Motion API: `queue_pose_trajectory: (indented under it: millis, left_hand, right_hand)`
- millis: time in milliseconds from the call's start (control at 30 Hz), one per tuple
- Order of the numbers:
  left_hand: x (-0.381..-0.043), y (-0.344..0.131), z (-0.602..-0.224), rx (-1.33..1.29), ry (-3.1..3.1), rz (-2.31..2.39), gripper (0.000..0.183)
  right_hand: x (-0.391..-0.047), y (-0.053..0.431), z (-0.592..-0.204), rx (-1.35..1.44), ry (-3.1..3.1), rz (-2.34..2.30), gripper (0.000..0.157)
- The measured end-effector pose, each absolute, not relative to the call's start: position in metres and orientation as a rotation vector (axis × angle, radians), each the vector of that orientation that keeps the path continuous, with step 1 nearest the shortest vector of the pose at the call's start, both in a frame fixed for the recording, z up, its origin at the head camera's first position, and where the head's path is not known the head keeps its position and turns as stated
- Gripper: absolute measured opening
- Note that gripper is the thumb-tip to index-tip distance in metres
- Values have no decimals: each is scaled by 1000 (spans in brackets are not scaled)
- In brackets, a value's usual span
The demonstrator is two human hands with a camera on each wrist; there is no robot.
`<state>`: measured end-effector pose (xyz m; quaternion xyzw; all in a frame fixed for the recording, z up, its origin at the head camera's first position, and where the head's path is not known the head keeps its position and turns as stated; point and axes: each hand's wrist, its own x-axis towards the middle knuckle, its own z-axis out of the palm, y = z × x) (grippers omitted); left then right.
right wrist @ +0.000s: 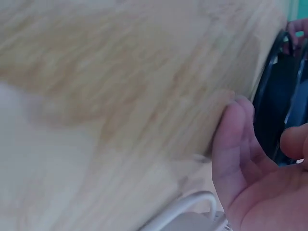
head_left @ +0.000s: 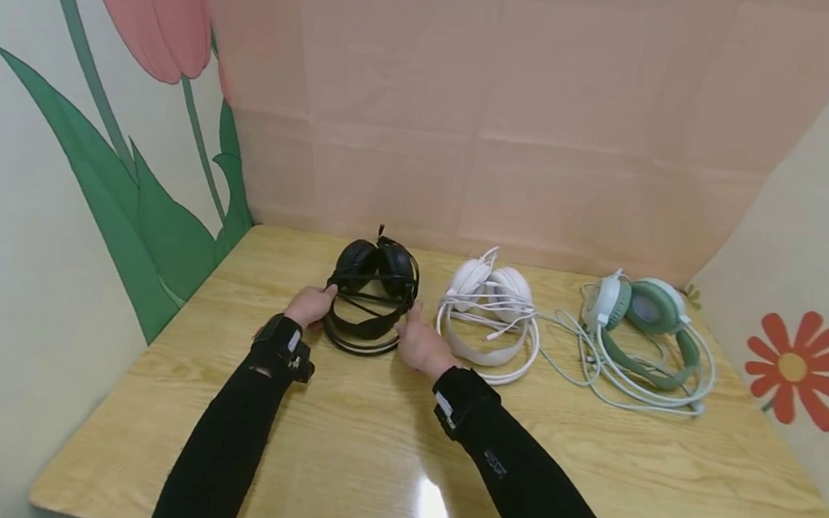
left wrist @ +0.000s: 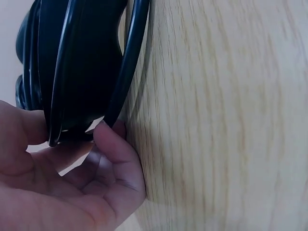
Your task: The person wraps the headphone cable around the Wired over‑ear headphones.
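Note:
Black headphones point(head_left: 372, 325) lie on the table with their ear cups toward the back wall and their headband toward me, the black cable looped around them. My left hand point(head_left: 310, 305) holds their left side; in the left wrist view, its thumb and curled fingers point(left wrist: 118, 149) pinch the cable loops beside the headband. On the right side, my right hand point(head_left: 425, 345) grips the same headphones. The right wrist view has its thumb point(right wrist: 294, 142) against the black cable and its other fingers bent around underneath, near the tabletop.
White headphones point(head_left: 510, 288) with a coiled white cable lie just right of my right hand. Farther right are green and white headphones point(head_left: 654, 306) with a pale cable spread toward the white pair. A pinkish covering point(head_left: 486, 117) hangs behind the wooden table point(head_left: 368, 452).

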<state>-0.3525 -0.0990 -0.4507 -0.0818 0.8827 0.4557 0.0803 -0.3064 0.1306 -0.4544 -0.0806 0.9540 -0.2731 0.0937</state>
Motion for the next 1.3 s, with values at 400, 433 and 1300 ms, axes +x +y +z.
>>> queue_pose_trajectory:
  millis: [400, 433, 1300]
  left_hand:
    - [-350, -101, -452, -229, 2574, 1401, 50]
    - [-350, -101, -452, -232, 2566, 1406, 50]
    - [-350, -99, -452, -255, 2560, 1425, 54]
  right_hand:
    - [-278, 165, -422, -543, 2874, -743, 55]
    - [-276, 170, -419, -556, 2866, -746, 52]
    - [-300, 392, -363, -259, 3310, -434, 53]
